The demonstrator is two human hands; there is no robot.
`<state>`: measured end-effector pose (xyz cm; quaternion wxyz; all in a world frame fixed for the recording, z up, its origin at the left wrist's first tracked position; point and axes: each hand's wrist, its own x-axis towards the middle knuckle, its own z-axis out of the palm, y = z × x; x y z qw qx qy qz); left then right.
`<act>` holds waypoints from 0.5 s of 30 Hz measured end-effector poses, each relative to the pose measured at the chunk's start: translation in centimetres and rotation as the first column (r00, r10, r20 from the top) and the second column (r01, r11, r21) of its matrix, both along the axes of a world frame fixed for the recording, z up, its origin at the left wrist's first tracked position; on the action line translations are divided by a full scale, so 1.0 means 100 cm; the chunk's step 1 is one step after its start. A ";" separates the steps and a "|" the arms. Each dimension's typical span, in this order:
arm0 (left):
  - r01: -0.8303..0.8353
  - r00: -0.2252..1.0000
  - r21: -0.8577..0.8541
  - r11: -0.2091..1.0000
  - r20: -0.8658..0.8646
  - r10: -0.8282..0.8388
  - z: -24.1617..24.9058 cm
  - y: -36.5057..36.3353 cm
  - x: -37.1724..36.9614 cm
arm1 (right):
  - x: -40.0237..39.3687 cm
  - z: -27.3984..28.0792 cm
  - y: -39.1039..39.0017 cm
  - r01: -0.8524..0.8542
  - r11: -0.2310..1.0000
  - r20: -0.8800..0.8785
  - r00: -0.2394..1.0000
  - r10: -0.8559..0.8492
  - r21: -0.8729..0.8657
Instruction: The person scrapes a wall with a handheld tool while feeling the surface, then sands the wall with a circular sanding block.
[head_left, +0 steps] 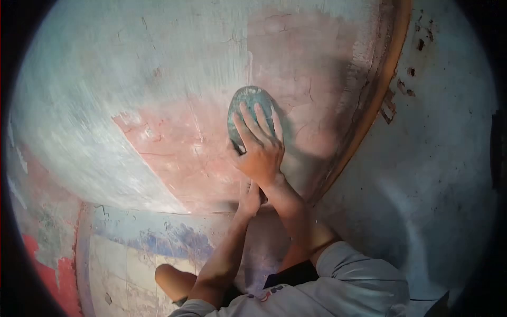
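Note:
An oval greenish pad (252, 98) lies against the pinkish patch (174, 150) of a large pale, curved surface. My right hand (260, 153) rests flat on top of it, fingers stretched and spread. Just below, near my right wrist, my left hand (250, 198) is closed. A small dark part shows beside its fingers, but what it holds is mostly hidden.
A brown-orange edge (364, 134) curves down the right side of the pale surface. Beyond it stands a blue-grey wall (438, 158) with chipped spots. Below are a blue and cream painted panel (119, 259) and a red area (58, 285). My bent knee (171, 280) shows.

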<state>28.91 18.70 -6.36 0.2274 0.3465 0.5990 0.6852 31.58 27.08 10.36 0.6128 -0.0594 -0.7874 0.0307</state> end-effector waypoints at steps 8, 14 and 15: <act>0.124 0.965 0.128 0.984 0.215 -0.150 0.136 -0.004 -0.009 | -0.005 0.095 -0.001 0.057 0.998 -0.030 0.998 -0.056 0.017; 0.055 0.918 0.156 0.986 0.380 -0.111 0.021 -0.007 0.009 | 0.013 0.005 -0.019 0.082 0.997 0.091 0.992 -0.083 0.012; 0.084 0.930 0.150 0.985 0.344 -0.131 0.031 -0.009 0.011 | 0.016 0.016 -0.019 0.088 0.996 0.125 0.988 -0.089 0.016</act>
